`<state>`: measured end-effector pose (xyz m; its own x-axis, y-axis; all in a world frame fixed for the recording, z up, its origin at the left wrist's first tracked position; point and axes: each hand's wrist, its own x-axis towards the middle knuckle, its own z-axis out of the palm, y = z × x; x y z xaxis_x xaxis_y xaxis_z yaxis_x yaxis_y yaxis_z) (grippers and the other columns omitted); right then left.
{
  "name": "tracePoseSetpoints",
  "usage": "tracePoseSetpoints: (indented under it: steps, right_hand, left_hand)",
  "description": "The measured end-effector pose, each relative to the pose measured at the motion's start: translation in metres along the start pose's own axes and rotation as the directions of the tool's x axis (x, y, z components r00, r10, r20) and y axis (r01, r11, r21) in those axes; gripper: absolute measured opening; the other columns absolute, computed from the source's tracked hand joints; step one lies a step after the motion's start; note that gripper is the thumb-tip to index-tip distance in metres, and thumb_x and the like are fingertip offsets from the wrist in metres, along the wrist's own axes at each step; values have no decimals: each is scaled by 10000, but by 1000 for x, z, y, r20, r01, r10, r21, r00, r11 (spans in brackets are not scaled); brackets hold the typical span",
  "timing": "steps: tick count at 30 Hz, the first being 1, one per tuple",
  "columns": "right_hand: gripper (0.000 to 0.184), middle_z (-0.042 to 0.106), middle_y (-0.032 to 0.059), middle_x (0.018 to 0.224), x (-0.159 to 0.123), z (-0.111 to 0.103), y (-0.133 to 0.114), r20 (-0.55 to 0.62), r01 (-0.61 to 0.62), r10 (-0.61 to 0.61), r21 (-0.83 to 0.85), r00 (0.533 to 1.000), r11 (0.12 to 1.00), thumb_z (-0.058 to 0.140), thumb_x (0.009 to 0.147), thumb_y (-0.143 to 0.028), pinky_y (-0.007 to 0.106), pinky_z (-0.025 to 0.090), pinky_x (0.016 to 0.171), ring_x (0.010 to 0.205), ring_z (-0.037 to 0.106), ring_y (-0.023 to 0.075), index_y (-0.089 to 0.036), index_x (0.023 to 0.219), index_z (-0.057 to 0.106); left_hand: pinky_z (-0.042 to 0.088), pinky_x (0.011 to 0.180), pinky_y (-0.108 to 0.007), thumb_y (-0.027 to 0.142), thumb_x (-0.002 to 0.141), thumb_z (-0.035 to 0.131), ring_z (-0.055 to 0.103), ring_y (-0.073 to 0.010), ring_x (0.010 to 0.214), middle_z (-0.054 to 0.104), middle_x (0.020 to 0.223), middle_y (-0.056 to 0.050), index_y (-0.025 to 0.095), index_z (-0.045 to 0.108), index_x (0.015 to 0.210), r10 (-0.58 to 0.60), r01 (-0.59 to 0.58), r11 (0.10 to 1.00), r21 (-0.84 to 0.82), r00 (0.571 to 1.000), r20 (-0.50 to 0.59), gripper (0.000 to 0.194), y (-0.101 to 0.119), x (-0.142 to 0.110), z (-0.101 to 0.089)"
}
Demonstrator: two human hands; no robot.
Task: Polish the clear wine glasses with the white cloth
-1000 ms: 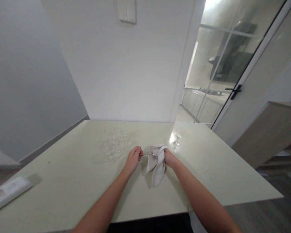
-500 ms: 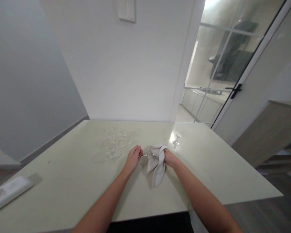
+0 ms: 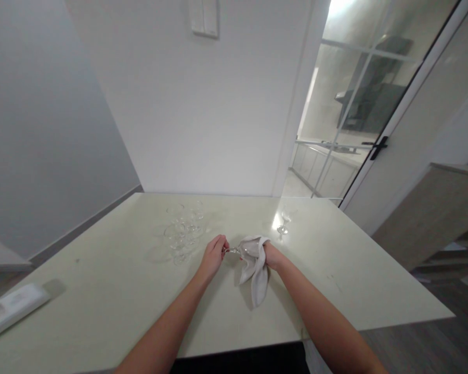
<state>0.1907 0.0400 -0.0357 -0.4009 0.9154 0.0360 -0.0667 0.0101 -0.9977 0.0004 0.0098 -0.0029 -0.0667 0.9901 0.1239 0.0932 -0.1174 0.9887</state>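
Observation:
My left hand (image 3: 212,255) is closed in a pinch on the stem of a clear stemmed glass (image 3: 235,250) that lies sideways just above the pale table (image 3: 113,291). My right hand (image 3: 272,255) is closed on a white cloth (image 3: 256,265) wrapped over the glass's bowl; the cloth's loose end hangs down toward the table. A cluster of several clear glasses (image 3: 182,231) stands just beyond my left hand. One more stemmed glass (image 3: 284,221) stands alone past my right hand.
A flat white object (image 3: 11,310) lies near the table's left edge. The table butts against a white wall with a switch plate (image 3: 205,18). A glass door with a black handle (image 3: 378,147) is at the right, with a wooden cabinet (image 3: 437,208) beyond.
The cloth has shifted slightly to the right on the glass and its hanging end has swung right. Both hands stay in place.

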Motion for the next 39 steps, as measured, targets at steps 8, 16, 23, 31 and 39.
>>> tracePoseSetpoints:
  steps: [8,16,23,31,39]
  right_hand:
    - [403,719,95,885,0,-1,-5,0,51,-52,-68,999,996,735,634,-464,476,437,967,975,629,272,-151,887,717]
    - [414,716,96,899,1,-3,-2,2,34,-34,-73,999,997,735,641,-480,476,438,964,957,637,271,-155,896,714]
    - [402,718,84,865,1,-1,-2,-32,30,-31,-44,999,999,739,638,-481,479,418,982,944,636,265,-150,865,716]
    - [361,712,83,828,2,-2,0,-23,30,-31,-29,999,999,739,652,-440,463,473,914,940,636,269,-145,856,712]
    - [347,715,78,821,5,-4,5,-8,65,-65,-56,998,996,728,659,-440,468,456,940,942,638,265,-150,848,713]
  left_hand:
    - [282,428,-215,514,828,413,380,-98,449,462,536,20,174,496,604,11,-11,1000,18,1000,7,416,-1,1,0]
    - [269,430,-219,520,828,417,369,-98,448,444,528,27,176,498,610,10,-10,1000,5,1000,4,416,-2,1,0]
    - [271,433,-220,522,833,411,370,-100,449,441,523,28,176,501,611,16,-16,1000,10,1000,8,421,-4,2,-1]
    - [269,428,-215,511,828,419,370,-96,450,463,543,23,175,497,614,2,-2,1000,-8,1000,11,405,-5,3,0]
    - [284,427,-216,504,818,421,382,-96,440,480,541,21,175,507,608,0,0,1000,6,1000,1,400,-5,3,0]
